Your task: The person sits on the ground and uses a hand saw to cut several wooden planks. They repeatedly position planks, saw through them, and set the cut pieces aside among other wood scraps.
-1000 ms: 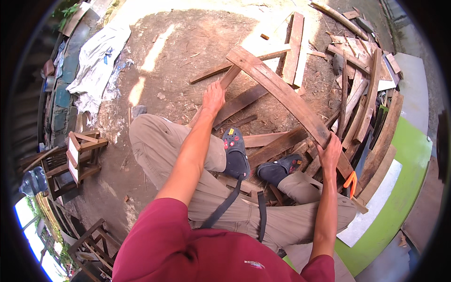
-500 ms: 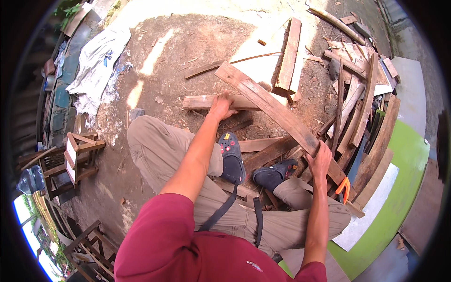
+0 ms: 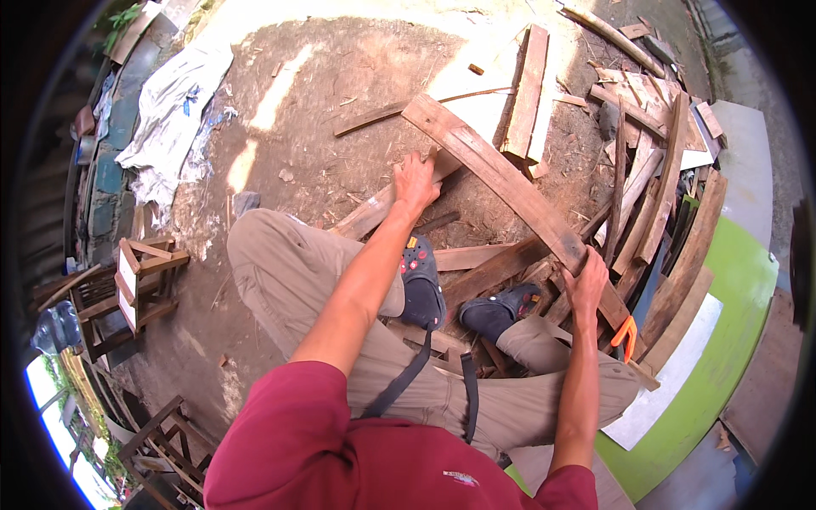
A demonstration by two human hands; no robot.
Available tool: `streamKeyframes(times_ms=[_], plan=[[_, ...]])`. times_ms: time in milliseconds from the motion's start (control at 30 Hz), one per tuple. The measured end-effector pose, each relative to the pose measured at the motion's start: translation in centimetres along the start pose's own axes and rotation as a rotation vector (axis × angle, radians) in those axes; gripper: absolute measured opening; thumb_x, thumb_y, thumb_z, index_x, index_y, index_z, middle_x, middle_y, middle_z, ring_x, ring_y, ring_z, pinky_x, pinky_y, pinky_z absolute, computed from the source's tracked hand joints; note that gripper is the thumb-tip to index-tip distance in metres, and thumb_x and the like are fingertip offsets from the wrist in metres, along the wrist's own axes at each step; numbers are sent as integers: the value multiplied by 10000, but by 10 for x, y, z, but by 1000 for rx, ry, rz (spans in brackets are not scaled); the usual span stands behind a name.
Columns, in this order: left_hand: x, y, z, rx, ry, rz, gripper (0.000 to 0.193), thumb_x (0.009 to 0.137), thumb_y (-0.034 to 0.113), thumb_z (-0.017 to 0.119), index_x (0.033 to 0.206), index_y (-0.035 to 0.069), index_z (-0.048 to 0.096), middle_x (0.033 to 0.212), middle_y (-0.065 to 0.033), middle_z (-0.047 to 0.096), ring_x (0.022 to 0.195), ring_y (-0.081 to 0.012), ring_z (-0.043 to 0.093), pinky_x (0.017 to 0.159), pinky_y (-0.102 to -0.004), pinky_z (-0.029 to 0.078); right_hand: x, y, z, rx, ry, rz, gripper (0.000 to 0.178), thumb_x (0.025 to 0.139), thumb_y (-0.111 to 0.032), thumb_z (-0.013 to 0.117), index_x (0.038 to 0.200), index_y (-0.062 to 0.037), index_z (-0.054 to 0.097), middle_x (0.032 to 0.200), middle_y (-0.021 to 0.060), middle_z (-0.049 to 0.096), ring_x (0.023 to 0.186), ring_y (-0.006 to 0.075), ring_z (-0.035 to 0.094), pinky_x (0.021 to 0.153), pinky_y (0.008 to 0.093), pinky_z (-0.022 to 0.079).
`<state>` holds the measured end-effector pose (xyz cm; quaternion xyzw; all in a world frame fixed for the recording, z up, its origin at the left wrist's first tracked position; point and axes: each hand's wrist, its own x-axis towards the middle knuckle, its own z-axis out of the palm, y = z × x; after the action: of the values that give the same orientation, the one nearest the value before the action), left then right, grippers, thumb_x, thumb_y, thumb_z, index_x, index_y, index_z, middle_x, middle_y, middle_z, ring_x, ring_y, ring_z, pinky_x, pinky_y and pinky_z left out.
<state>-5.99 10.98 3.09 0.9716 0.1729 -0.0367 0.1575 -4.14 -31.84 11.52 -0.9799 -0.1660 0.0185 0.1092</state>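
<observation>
My right hand [image 3: 586, 282] is closed around the lower end of a long wooden plank [image 3: 501, 174], which slants up and left across the middle. My left hand [image 3: 415, 182] has its fingers curled over a shorter wooden beam [image 3: 367, 214] beneath the plank's far end. This beam lies at a slant, its near end beside my left knee, part of it hidden by the hand. Close to my right wrist sits an orange handle-like piece [image 3: 626, 337]; what it belongs to is hidden.
Between and around my shoes [image 3: 421, 276] lie several wood scraps [image 3: 472, 257]. A heap of boards [image 3: 654, 204] stands on the right, beside a green panel [image 3: 731, 340]. A thick beam [image 3: 527, 93] rests ahead. White cloth [image 3: 174, 110] and a small wooden frame [image 3: 136, 285] are at left.
The shorter beam has turned from nearly level to a slant, its right end swinging away from me with my left hand. The long plank has shifted slightly up and right.
</observation>
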Motion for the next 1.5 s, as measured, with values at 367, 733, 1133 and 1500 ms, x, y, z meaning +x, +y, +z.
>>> streamKeyframes(times_ms=[367, 733, 1133, 1500], plan=[[-44, -35, 8, -76, -356, -198, 891, 762, 438, 854, 1409, 3, 423, 1336, -253, 600, 1219, -399, 615, 992, -517, 521, -1, 5, 20, -85, -87, -12, 830, 725, -273, 887, 1401, -15, 482, 1334, 172, 574, 1272, 338, 522, 1045, 467, 372], [-35, -32, 18, -47, -214, -186, 654, 773, 408, 850, 1190, 7, 546, 1115, -231, 704, 1023, -403, 709, 888, -487, 581, -12, 5, 16, -40, -97, -35, 844, 707, -250, 895, 1407, -23, 483, 1327, 164, 572, 1274, 335, 523, 1070, 470, 379], [-38, -43, 22, -193, -270, -95, 1019, 730, 195, 890, 1540, 23, 297, 1415, -253, 537, 1289, -419, 556, 1084, -474, 471, -14, 10, 17, -80, -142, -11, 836, 719, -180, 875, 1427, -36, 454, 1353, 162, 558, 1304, 337, 512, 1131, 498, 362], [-45, -41, 18, -233, -224, -43, 850, 715, 19, 773, 1466, 37, 376, 1330, -255, 581, 1232, -440, 580, 1049, -502, 495, -30, 22, 28, -104, -91, 34, 858, 702, -105, 852, 1450, -45, 436, 1394, 144, 524, 1350, 322, 476, 1171, 564, 324]])
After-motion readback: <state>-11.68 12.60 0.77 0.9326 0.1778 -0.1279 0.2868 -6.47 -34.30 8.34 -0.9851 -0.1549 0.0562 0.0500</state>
